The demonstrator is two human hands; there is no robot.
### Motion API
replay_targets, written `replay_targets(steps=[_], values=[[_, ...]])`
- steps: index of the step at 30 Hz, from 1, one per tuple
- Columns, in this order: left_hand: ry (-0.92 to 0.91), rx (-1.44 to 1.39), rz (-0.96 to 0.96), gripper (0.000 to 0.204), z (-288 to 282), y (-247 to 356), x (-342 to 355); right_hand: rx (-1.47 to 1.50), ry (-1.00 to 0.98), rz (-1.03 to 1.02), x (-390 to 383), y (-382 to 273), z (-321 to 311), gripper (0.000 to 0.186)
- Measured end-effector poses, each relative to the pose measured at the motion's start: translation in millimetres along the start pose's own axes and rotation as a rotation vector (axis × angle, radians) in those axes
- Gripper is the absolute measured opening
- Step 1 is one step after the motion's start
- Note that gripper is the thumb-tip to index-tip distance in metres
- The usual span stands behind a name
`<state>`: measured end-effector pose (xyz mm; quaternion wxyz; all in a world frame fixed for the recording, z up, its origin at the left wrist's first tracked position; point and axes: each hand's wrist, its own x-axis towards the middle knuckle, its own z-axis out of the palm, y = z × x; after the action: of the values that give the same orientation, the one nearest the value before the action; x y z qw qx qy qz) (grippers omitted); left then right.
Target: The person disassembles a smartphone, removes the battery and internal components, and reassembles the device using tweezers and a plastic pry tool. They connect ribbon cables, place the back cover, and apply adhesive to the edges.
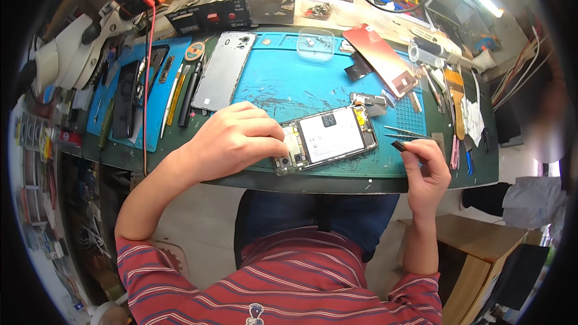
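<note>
Here my left hand [238, 138] rests flat over the near-left end of the opened phone [328, 138], fingers curled down on its camera corner and pinning it to the blue mat [283, 81]. The phone lies face down, slightly tilted, at the near edge of the mat, close to the bench [180, 150] rim. My right hand [428, 171] sits just right of it, off the mat, thumb and fingers pinched shut on a small dark part [400, 145]; I cannot tell what kind of part it is. Tweezers [404, 132] lie between that hand and the phone.

To do this well, I judge I should keep the left hand pressing steadily so the phone cannot slide toward the edge, and keep my fingertips clear of the white battery. The pinched piece is tiny, so a light grip over the mat seems wiser than over the gap. Farther off lie a grey back cover [224, 69], a clear tray [315, 43] and a row of tools [180, 93] on the left.
</note>
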<state>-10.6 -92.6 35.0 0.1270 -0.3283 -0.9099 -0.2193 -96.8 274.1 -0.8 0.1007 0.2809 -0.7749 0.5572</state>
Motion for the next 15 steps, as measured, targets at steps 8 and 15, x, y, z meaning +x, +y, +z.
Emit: replay_targets(steps=[8, 15], values=[[-0.245, 0.039, 0.001, 0.012, -18.4, 3.2, 27.7, 0.144, 0.077, 0.125, -11.4, 5.2, -10.1, 0.014], [-0.557, 0.030, -0.085, 0.006, -26.8, 1.7, 55.9, 0.133, 0.071, 0.106, -12.3, 8.1, -10.9, 0.014]])
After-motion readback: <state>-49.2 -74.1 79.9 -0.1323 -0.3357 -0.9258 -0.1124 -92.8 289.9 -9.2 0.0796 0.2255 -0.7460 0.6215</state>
